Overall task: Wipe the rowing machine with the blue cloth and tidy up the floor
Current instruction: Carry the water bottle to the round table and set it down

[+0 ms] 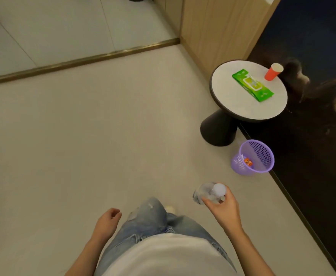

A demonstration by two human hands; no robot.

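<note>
one clear plastic bottle (206,193) with a white cap is pinched in the right hand (224,208), fingers curled round its top, lower right of centre. left hand (108,220) hangs low centre-left, fingers loosely curled, holding nothing. rowing machine and blue cloth are not in view, so can't tell whether the wiping is done.

progress guess: this is the tidy-the-floor part. the bottle is off the floor (83,146) but not yet binned. purple mesh bin (263,143) stands on the floor right of centre, near the hand and further up the frame. it already has a small orange wrapper (248,162) inside, so some litter looks dealt with. no other litter shows on the visible floor. left to do, likely: drop the bottle in the bin, then check the floor outside this view.

around: round white-topped table (232,100) on a black cone base, upper right, just behind the bin. on it lie a green wipes pack (252,85) and an upright red paper cup (273,71) near its far edge. dark glossy wall panel (312,146) runs down the right edge, wood panel (212,26) at the top, brass floor strip (83,58) across the upper left.

in the way: nothing sits between hand and bin. the bin is tight against the dark panel and close to the table base, and it looks light, so a hard drop could tip it.
</note>
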